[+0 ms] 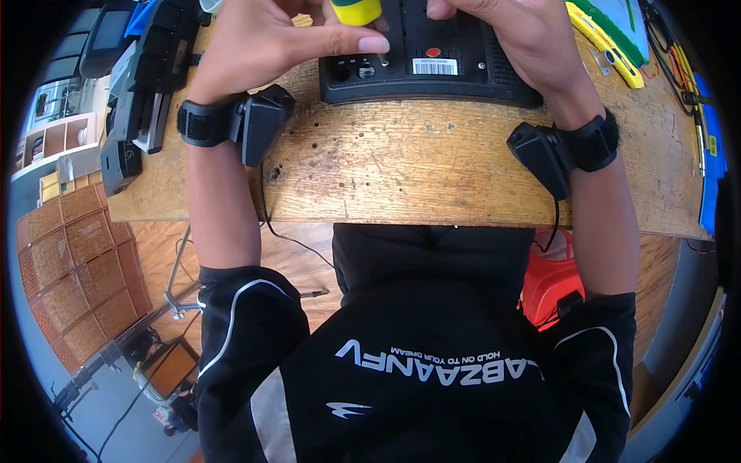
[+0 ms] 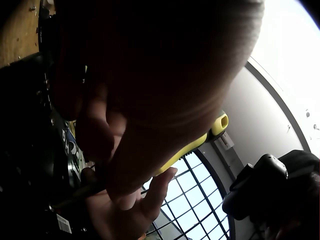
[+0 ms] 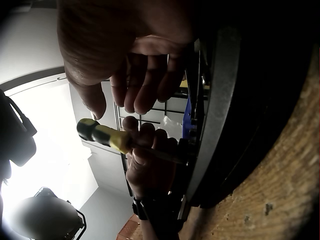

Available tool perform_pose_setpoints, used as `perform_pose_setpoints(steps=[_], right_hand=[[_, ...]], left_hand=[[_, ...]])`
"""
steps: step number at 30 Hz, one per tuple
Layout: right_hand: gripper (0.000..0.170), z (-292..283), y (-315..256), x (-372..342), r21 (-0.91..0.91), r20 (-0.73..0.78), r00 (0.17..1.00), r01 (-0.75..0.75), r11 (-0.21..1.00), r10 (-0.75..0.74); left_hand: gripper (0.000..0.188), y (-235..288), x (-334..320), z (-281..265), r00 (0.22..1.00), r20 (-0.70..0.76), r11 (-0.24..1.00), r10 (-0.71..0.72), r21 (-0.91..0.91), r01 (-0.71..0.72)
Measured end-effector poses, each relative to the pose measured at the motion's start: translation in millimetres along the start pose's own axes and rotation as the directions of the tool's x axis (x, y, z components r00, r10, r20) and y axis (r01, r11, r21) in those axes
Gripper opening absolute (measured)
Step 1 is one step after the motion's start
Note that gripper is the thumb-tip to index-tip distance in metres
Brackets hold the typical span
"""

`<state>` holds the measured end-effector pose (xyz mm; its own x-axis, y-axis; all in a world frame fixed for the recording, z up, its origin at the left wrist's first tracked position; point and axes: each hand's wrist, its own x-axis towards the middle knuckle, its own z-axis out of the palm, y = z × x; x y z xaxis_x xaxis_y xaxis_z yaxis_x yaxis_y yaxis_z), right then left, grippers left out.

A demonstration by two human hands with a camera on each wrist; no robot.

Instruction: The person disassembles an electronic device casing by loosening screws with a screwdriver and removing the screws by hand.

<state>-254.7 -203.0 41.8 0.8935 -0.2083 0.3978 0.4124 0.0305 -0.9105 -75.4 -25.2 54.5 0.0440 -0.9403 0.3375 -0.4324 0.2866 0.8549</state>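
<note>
A black flat electronic device [image 1: 432, 86] with a barcode label and a round red sticker lies on the wooden table. My left hand [image 1: 278, 42] pinches a screwdriver [image 1: 357, 11] with a yellow and dark green handle, low near its shaft. Its tip points down at the device's lower left, by a screw spot left of the label. In the right wrist view the handle [image 3: 100, 134] sticks out beyond the left fingers [image 3: 145, 162]. My right hand [image 1: 532, 38] is over the device's right side, its fingers [image 3: 145, 82] loosely bent and holding nothing, apart from the handle.
A yellow tool [image 1: 610, 50] and a green-edged tray [image 1: 629, 27] lie at the right, with cables [image 1: 679, 65] beyond. Dark boxed devices [image 1: 158, 69] are stacked along the left edge. The table's front edge [image 1: 432, 220] is close to the body.
</note>
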Motion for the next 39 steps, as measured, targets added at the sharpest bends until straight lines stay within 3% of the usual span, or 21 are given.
perform_pose_setpoints(steps=[2,4,6,7,9,13,15,16,18,22,24,28,30,31,35,37,39], right_hand=[[0.038,0,0,0,-0.039,-0.031,0.996,-0.081,0.996,0.08],[0.038,-4,14,2,0.016,0.012,0.999,0.043,0.999,-0.043],[0.038,-6,16,2,0.013,0.014,0.999,0.047,0.999,-0.047],[0.038,-7,16,2,0.011,0.014,0.999,0.048,0.999,-0.048],[0.038,-7,17,2,0.013,0.016,0.999,0.049,0.999,-0.049],[0.039,-9,17,1,0.036,0.048,0.995,0.082,0.996,-0.083],[0.039,-9,17,2,0.036,0.049,0.996,0.078,0.996,-0.08],[0.039,-9,17,2,0.036,0.05,0.996,0.074,0.997,-0.075],[0.039,-5,14,2,0.024,0.023,0.998,0.059,0.998,-0.059],[0.038,-5,16,3,0.018,0.011,0.998,0.067,0.998,-0.067],[0.038,-11,18,3,0.034,0.046,0.995,0.083,0.996,-0.085],[0.039,-13,24,5,0.099,0.092,0.988,0.118,0.988,-0.128],[0.039,-7,17,3,0.062,0.042,0.996,0.079,0.995,-0.082],[0.039,-3,14,3,0.028,-0.011,0.999,0.036,0.999,-0.036],[0.039,-1,8,1,0.041,-0.013,1.0,0.018,0.999,-0.017],[0.039,3,-7,0,-0.031,-0.035,0.995,-0.092,0.995,0.091],[0.038,-2,9,2,0.001,-0.012,0.999,-0.038,0.999,0.038]], left_hand=[[0.04,3,2,8,0.999,-0.039,0.996,0.016,-0.09,-0.019],[0.041,0,4,8,0.996,-0.081,0.983,0.03,-0.177,-0.044],[0.042,-9,9,1,0.97,0.115,0.977,0.214,-0.013,-0.214],[0.042,-6,6,1,0.971,0.114,0.977,0.212,-0.015,-0.212],[0.042,4,-2,3,1.0,-0.018,0.997,-0.014,0.071,0.015],[0.044,7,-2,7,0.997,-0.077,0.997,-0.033,-0.065,0.028],[0.044,14,1,11,0.991,-0.064,0.983,-0.117,-0.149,0.107],[0.044,11,2,9,0.991,-0.064,0.983,-0.117,-0.149,0.107],[0.043,2,3,4,0.997,0.071,0.996,0.019,-0.088,-0.013],[0.039,-3,-3,3,0.998,0.006,0.996,-0.061,-0.068,0.061],[0.034,-6,1,-1,0.991,0.063,0.988,0.114,0.098,-0.12],[0.031,3,2,3,1.0,-0.015,0.997,0.009,-0.082,-0.01],[0.031,-1,4,2,0.991,0.065,0.988,0.114,-0.116,-0.106],[0.032,11,2,11,0.998,-0.024,0.989,-0.051,-0.137,0.047],[0.033,-6,-1,1,0.997,0.061,0.998,0.055,-0.027,-0.053],[0.037,-1,-3,6,0.997,-0.08,0.999,0.021,-0.035,-0.024],[0.039,1,-3,2,0.999,-0.05,1.0,0.019,0.007,-0.018]])
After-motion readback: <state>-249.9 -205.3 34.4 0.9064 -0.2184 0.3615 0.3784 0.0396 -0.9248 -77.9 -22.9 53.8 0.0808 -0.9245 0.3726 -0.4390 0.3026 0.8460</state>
